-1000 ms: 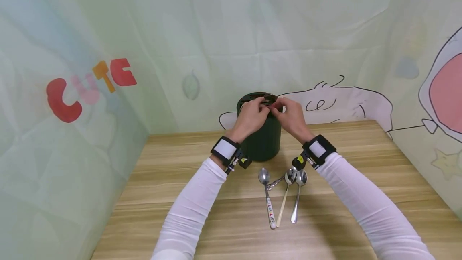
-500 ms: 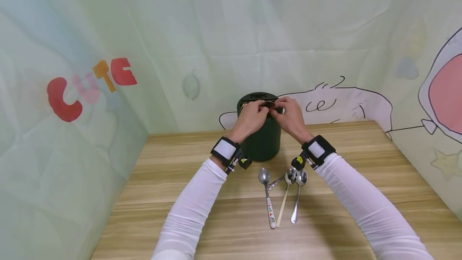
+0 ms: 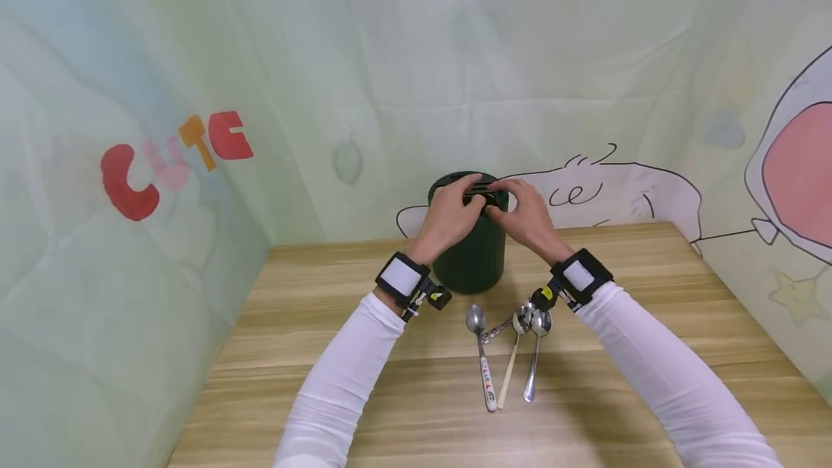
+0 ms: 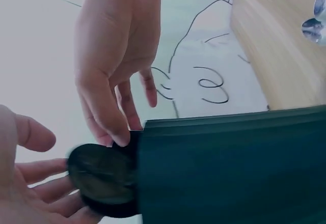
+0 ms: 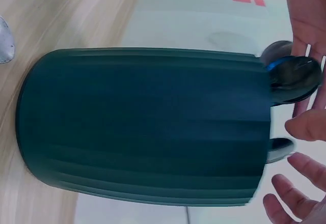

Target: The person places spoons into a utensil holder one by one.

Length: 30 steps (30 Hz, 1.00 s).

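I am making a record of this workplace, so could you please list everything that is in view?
Table: one, light wood-coloured, under the container
Container: one, dark green, standing at the table's far side
Spoon heads: at least three, dark to grey, projecting from the container's top
Spoons: apparently four, silver (one cream handle, one white printed handle), on the table; one partly hidden
Backdrop: pale green, printed, around the table; number of sheets unclear
Sleeves: two, white, lower edge of head view
Wrist straps: two, black-and-white, above the sleeves
Left hand: one, bare, at container's top
Right hand: one, bare, at container's top
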### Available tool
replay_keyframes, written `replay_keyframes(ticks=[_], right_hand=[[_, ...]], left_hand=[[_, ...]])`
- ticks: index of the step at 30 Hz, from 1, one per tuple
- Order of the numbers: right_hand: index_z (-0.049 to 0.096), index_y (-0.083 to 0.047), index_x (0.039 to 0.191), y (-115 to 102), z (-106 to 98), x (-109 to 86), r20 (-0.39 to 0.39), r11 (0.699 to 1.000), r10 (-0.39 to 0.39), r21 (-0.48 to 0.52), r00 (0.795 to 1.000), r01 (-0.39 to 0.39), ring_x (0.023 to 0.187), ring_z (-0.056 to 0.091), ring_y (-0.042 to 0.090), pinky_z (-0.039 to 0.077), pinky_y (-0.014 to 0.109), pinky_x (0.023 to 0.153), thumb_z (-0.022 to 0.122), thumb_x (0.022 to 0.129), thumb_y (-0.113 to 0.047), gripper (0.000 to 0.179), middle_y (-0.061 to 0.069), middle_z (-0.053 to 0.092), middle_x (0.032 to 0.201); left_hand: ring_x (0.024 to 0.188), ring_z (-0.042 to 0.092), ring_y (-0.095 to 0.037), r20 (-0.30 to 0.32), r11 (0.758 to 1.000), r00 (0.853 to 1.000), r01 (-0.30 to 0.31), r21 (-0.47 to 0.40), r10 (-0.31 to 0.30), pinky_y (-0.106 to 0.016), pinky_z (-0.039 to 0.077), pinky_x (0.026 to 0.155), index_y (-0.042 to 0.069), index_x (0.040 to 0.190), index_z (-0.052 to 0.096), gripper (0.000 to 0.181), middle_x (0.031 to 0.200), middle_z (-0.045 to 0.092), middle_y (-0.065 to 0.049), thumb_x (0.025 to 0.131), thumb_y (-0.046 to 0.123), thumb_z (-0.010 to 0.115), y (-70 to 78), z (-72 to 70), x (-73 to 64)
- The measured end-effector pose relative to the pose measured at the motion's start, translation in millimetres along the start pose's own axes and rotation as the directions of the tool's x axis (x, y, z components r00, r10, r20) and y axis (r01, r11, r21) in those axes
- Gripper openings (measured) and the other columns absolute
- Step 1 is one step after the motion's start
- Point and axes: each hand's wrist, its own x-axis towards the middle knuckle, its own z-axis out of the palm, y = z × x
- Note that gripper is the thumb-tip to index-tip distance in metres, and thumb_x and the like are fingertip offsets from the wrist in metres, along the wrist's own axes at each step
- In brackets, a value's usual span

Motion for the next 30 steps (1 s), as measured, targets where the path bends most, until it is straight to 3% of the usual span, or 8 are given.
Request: replay_keyframes(ticks=[5,8,12,16,19,21,24,30], right_hand=[[0.046,-0.014,0.132,-9.1,-15.4,-9.7,-0.042,0.997,-0.065,-0.040,0.997,0.063,0.130,0.026,0.028,0.027,0.059,0.100,0.062,0.084,-0.031,0.053,0.011,0.036,0.141],[0.036,-0.017,0.140,-15.2,-24.5,-21.4,-0.063,0.991,-0.104,-0.094,0.993,0.098,0.136,0.007,0.027,0.015,0.064,0.102,0.062,0.083,-0.038,0.065,0.010,0.018,0.150],[0.024,-0.021,0.145,-21.0,-32.1,-40.9,-0.088,0.977,-0.146,-0.170,0.985,0.129,0.136,-0.005,0.026,0.008,0.066,0.102,0.064,0.080,-0.044,0.079,0.009,0.005,0.153],[0.018,-0.023,0.147,-27.5,-34.3,-61.6,-0.081,0.969,-0.164,-0.199,0.983,0.145,0.136,-0.006,0.028,0.010,0.066,0.102,0.066,0.078,-0.046,0.087,0.009,0.002,0.153],[0.018,-0.022,0.147,-33.6,-32.8,-78.1,-0.057,0.967,-0.183,-0.190,0.981,0.169,0.136,-0.004,0.030,0.012,0.068,0.100,0.066,0.077,-0.046,0.089,0.011,0.003,0.153],[0.018,-0.021,0.147,-37.5,-31.2,-89.6,-0.043,0.963,-0.203,-0.191,0.978,0.191,0.136,-0.003,0.032,0.012,0.070,0.099,0.067,0.076,-0.046,0.090,0.012,0.004,0.153],[0.017,-0.020,0.147,-41.2,-27.8,-106.3,-0.017,0.953,-0.221,-0.217,0.975,0.212,0.135,-0.003,0.035,0.013,0.072,0.097,0.067,0.075,-0.049,0.092,0.014,0.004,0.153],[0.011,-0.022,0.148,-39.4,-16.3,-141.2,0.117,0.939,-0.142,-0.298,0.983,0.171,0.133,-0.006,0.041,0.014,0.074,0.095,0.063,0.069,-0.068,0.104,0.012,-0.005,0.153]], left_hand=[[0.126,0.033,-0.011,-0.059,0.991,0.991,-0.119,0.069,0.123,-0.036,0.035,0.100,0.016,0.134,0.045,0.043,0.140,0.040,0.000,0.092,0.026,0.047,13.4,-15.4,-11.6],[0.130,0.026,-0.012,-0.089,0.965,0.968,-0.221,0.140,0.234,-0.040,0.033,0.102,0.015,0.135,0.044,0.046,0.143,0.037,-0.003,0.092,0.028,0.047,19.1,-22.7,-24.1],[0.133,0.022,-0.018,-0.115,0.892,0.901,-0.382,0.242,0.418,-0.043,0.030,0.104,0.012,0.136,0.043,0.047,0.142,0.037,-0.009,0.091,0.025,0.049,21.5,-27.4,-44.0],[0.135,0.017,-0.023,-0.104,0.806,0.829,-0.492,0.330,0.549,-0.043,0.022,0.107,0.011,0.139,0.038,0.053,0.145,0.031,-0.012,0.088,0.023,0.051,23.7,-30.5,-64.1],[0.136,0.012,-0.029,-0.074,0.761,0.799,-0.535,0.367,0.597,-0.047,0.019,0.108,0.013,0.143,0.031,0.062,0.150,0.021,-0.011,0.086,0.026,0.052,28.1,-33.4,-77.7],[0.136,0.009,-0.032,-0.043,0.745,0.791,-0.555,0.371,0.610,-0.052,0.016,0.107,0.015,0.145,0.025,0.068,0.152,0.014,-0.011,0.085,0.030,0.053,30.9,-34.3,-86.3],[0.136,0.006,-0.035,0.019,0.732,0.792,-0.572,0.369,0.610,-0.058,0.014,0.105,0.017,0.146,0.021,0.073,0.152,0.010,-0.012,0.085,0.036,0.055,30.6,-32.5,-99.2],[0.135,-0.001,-0.038,0.175,0.750,0.830,-0.555,0.359,0.530,-0.064,0.009,0.103,0.022,0.147,0.019,0.082,0.153,0.005,-0.010,0.082,0.053,0.057,8.0,-19.4,-125.4]])
